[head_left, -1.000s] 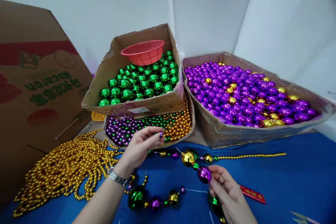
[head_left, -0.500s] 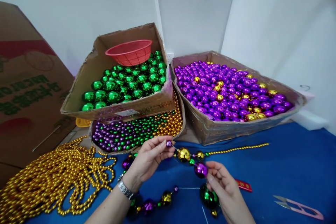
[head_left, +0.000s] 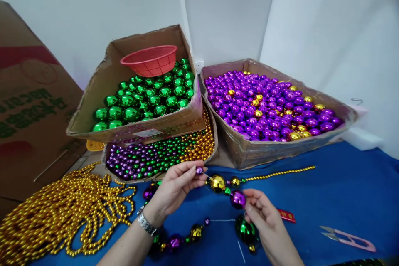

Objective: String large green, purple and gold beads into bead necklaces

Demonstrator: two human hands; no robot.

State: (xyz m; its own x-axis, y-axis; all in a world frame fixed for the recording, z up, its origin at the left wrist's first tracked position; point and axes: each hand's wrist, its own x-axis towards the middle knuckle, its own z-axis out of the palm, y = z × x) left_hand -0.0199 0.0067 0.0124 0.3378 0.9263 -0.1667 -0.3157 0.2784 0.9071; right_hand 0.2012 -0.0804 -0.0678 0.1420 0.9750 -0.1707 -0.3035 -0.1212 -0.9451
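Between thumb and fingers, my left hand (head_left: 181, 185) pinches a small purple bead (head_left: 199, 170) at the end of a strung section. From it the string runs to a large gold bead (head_left: 217, 183), a small green bead (head_left: 227, 190) and a large purple bead (head_left: 238, 199). My right hand (head_left: 263, 212) has its fingertips closed on that large purple bead. Just below hangs or lies a large green bead (head_left: 246, 229), partly behind my right hand. More strung beads, with a gold one (head_left: 196, 232), curve across the blue cloth (head_left: 224, 253) beneath my hands.
Boxes hold green balls (head_left: 131, 114) with a red basket (head_left: 149, 61), purple and gold balls (head_left: 264, 104), and small mixed beads (head_left: 149, 158). Gold bead strands (head_left: 62, 212) are piled left. Pink-handled snips (head_left: 349, 239) and a red packet (head_left: 286, 215) lie right. A carton (head_left: 28, 112) stands far left.
The view has shifted slightly, so the boxes and snips appear a little further left. Both hands keep the same hold on the strung beads.
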